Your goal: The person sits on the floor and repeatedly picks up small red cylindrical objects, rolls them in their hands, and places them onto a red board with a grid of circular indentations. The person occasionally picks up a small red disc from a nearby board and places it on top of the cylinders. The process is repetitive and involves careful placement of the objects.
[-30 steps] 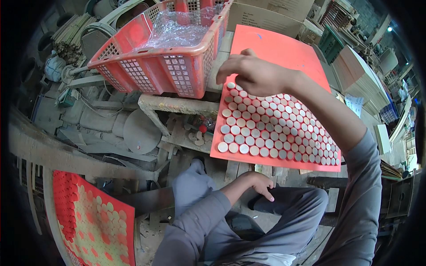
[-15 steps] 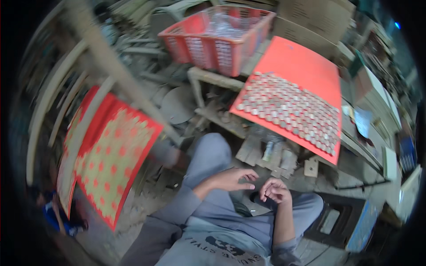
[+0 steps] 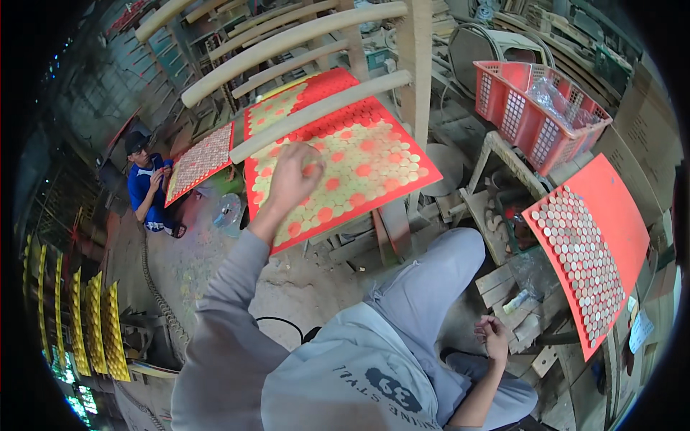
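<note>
My left hand point(image 3: 293, 174) is raised over a red board point(image 3: 424, 172) covered with rows of round yellow discs point(image 3: 345, 171), some of them red-orange. Its thumb and fingers curl together in a pinch; whatever they may hold is too small to make out. Low on the right, beside my bent knee, my right hand point(image 3: 492, 337) hovers with loosely bent fingers apart and nothing visible in them. Beyond it, a second red board point(image 3: 611, 205) carries rows of pale round discs point(image 3: 578, 251) on its nearer left part.
A wooden post point(image 3: 415, 108) and curved rails point(image 3: 323, 115) stand around the left board. A red plastic basket point(image 3: 503, 108) with clear plastic sits at the upper right. Another person point(image 3: 147, 183) in blue handles a disc-covered board point(image 3: 203, 161). Yellow strips point(image 3: 93, 323) stand at lower left.
My view has swung left, bringing the yellow-disc board to the middle. My left hand has gone from my lap up over that board; my right hand stays near my knee.
</note>
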The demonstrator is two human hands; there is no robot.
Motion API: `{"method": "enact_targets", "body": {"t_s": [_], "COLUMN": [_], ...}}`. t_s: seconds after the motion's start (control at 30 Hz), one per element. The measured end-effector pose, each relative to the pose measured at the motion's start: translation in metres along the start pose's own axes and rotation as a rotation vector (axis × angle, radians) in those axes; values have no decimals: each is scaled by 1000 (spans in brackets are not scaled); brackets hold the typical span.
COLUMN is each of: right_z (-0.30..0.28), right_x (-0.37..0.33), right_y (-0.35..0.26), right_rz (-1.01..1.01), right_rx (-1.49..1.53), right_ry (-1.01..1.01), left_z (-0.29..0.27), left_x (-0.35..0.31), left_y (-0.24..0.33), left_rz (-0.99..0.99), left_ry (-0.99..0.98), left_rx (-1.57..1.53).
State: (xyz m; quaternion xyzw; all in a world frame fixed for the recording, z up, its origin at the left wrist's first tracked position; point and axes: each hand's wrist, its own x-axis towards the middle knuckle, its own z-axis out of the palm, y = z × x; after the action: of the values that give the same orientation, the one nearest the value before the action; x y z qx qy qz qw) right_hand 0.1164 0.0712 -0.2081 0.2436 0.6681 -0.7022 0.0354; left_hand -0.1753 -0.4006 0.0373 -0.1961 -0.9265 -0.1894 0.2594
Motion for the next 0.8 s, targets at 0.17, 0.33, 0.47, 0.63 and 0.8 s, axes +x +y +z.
{"method": "enact_targets", "body": {"t_s": [0.17, 0.33, 0.47, 0.63, 0.8], "right_z": [8, 5, 4, 3, 0], "right_x": [2, -5, -6, -1, 5], "right_y": [-3, 9, 9, 10, 10], "right_rz": [59, 93, 98, 132, 93], "right_rx": [-112, -133, -160, -153, -166], "right_ry": [-25, 11, 43, 41, 53], "left_z": [29, 31, 34, 33, 36], "left_x": [37, 60, 64, 69, 64], "left_y": [-92, -177, -178, -164, -180], "left_rz": [-268, -308, -170, -165, -97], "left_ry": [-36, -282, -320, -364, -293], "left_rx": [313, 12, 54, 155, 178]}}
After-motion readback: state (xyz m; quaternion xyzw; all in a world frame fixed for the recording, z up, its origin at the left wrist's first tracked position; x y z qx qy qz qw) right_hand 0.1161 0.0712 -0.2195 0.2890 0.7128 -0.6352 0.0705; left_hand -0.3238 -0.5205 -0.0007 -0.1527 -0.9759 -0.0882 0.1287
